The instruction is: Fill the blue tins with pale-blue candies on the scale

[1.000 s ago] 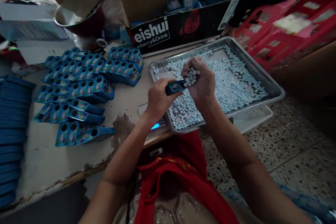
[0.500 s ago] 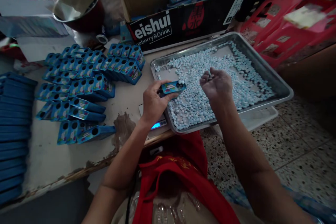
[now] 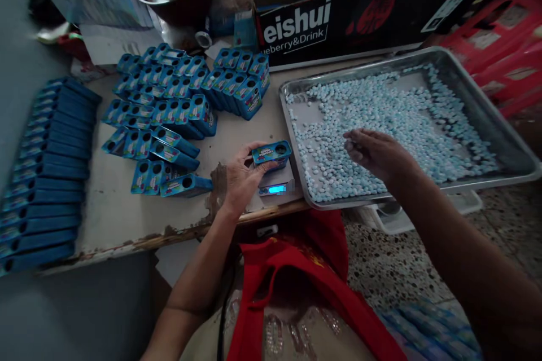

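My left hand (image 3: 245,175) grips a small blue candy tin (image 3: 271,153), its round hole facing up, over a small digital scale (image 3: 277,188) with a lit blue display. Whether the tin touches the scale, I cannot tell. Above the metal tray (image 3: 376,202), my right hand (image 3: 372,152) is closed with its fingers curled together, and a few candies seem to show at the fingertips. Many pale blue and white candies (image 3: 334,166) lie spread in that tray. Left of my left hand stand several rows of similar blue tins (image 3: 169,113) with open holes.
A long row of blue tins (image 3: 46,175) lines the table's left side. Behind are a dark red bowl (image 3: 178,3) and a black printed carton (image 3: 305,34) with blue packages inside. Red plastic crates (image 3: 503,45) stand at right. A white container (image 3: 393,220) sits below the tray.
The blue tin moved from the tray's edge back over the scale, its hole now facing up. My right hand turned from palm-up with candies to curled fingers. The view shifted.
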{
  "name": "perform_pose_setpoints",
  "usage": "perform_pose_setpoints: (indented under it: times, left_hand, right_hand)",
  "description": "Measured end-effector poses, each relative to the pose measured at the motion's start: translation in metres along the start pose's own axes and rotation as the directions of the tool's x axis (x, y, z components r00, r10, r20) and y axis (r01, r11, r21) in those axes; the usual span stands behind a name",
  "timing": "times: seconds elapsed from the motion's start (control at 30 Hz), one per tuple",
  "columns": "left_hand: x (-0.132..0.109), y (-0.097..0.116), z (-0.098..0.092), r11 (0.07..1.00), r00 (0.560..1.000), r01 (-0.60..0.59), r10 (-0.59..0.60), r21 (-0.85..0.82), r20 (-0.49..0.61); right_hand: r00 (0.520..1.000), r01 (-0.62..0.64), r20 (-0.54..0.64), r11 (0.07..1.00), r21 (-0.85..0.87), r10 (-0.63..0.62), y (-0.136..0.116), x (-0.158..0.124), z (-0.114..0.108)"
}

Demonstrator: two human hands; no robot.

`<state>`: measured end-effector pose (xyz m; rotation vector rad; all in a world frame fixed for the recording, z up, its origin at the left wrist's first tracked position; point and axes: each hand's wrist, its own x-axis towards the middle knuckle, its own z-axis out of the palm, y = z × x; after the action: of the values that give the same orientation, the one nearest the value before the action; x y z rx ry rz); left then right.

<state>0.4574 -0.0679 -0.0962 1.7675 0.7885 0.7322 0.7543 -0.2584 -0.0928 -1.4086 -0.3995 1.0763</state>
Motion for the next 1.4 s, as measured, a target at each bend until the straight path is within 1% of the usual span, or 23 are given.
perform_pose_setpoints:
  times: [0.13,0.23,0.33,0.4,0.5,0.57,0.7,0.8,0.93,1.1,1.27,1.33,1.4]
  left_hand:
    - [-0.002,-0.014,0.002,0.999,0.999,-0.017,0.017,-0.028,0.034]
    - [-0.004,-0.022,-0.002,0.998,0.997,-0.063,0.065,-0.027,0.049]
    - [-0.009,-0.026,-0.013,0.995,0.995,-0.097,0.097,0.008,0.020]
    - [-0.014,-0.027,-0.024,0.996,0.996,-0.093,0.093,0.019,-0.002]
    - [-0.022,-0.025,-0.039,0.998,0.997,-0.067,0.067,0.011,-0.030]
    - [-0.026,-0.021,-0.046,0.998,0.996,-0.056,0.057,0.018,-0.067]
    - [-0.031,-0.006,-0.052,0.994,0.987,-0.088,0.096,0.067,-0.128]
    - [-0.032,0.006,-0.052,0.990,0.984,-0.112,0.122,0.086,-0.127]
    - [-0.034,0.018,-0.051,0.990,0.986,-0.105,0.116,0.090,-0.123]
    - [-0.035,0.025,-0.045,0.987,0.986,-0.107,0.121,0.122,-0.113]
    - [-0.033,0.027,-0.038,0.987,0.990,-0.107,0.118,0.121,-0.084]
    - [-0.032,0.027,-0.035,0.987,0.991,-0.098,0.108,0.125,-0.076]
    - [-0.032,0.026,-0.033,0.984,0.988,-0.122,0.133,0.131,-0.078]
  right_hand:
    - [1.000,-0.013,0.014,0.999,0.032,0.012,-0.012,0.005,0.016]
    - [0.994,-0.045,0.101,0.999,-0.022,0.046,-0.023,-0.001,0.035]
    - [0.973,-0.049,0.214,0.988,-0.146,0.080,-0.039,-0.009,0.059]
    - [0.961,-0.017,0.263,0.973,-0.232,0.080,-0.048,-0.012,0.075]
    - [0.958,0.047,0.284,0.953,-0.299,0.042,-0.057,-0.013,0.095]
    - [0.959,0.072,0.283,0.949,-0.306,0.018,-0.062,-0.013,0.103]
    - [0.965,0.111,0.259,0.958,-0.265,-0.040,-0.073,-0.015,0.105]
    - [0.963,0.144,0.258,0.957,-0.252,-0.077,-0.079,-0.015,0.101]
    - [0.961,0.184,0.253,0.942,-0.281,-0.113,-0.078,-0.015,0.101]
    - [0.929,0.239,0.353,0.908,-0.345,-0.110,-0.077,-0.012,0.108]
    - [0.907,0.289,0.413,0.831,-0.475,-0.079,-0.089,-0.009,0.113]
    - [0.892,0.331,0.440,0.808,-0.487,-0.101,-0.093,-0.008,0.114]
    - [0.881,0.360,0.459,0.796,-0.487,-0.117,-0.095,-0.007,0.115]
